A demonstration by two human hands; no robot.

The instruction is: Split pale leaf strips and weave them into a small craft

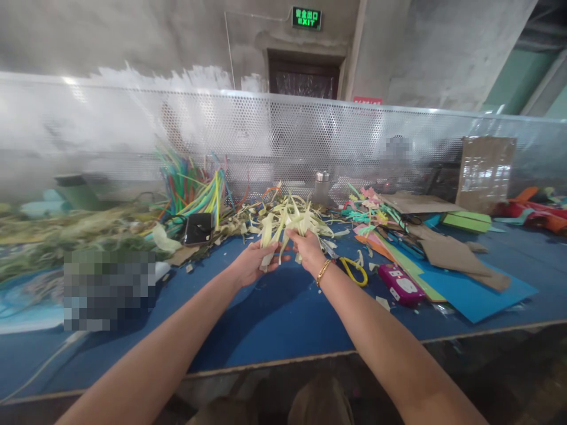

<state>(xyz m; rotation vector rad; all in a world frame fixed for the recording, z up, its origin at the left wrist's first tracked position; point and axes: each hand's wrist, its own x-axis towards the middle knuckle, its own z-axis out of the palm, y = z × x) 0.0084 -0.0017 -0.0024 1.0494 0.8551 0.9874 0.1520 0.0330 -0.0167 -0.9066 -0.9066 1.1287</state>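
Over the middle of the blue table, my left hand (258,260) holds a flat, pale yellow-green strip (266,236) between thumb and fingers. Close beside it, my right hand (306,247), with a gold chain bracelet (324,271) at the wrist, pinches a pointed, leaf-like bunch of pale strips (299,219). What the strips are made of I cannot tell. Behind both hands lies a loose pile of similar pale strips (321,213), partly hidden by the hands. The yellow handle loops of scissors (354,271) lie right of my right wrist.
A purple case (401,285) and blue card sheets (476,295) lie to the right, with brown cardboard (456,254). A dark phone (198,228), coloured stems (195,189) and greenish fibres (110,251) are left. A bottle (322,186) stands before the perforated metal screen (283,133).
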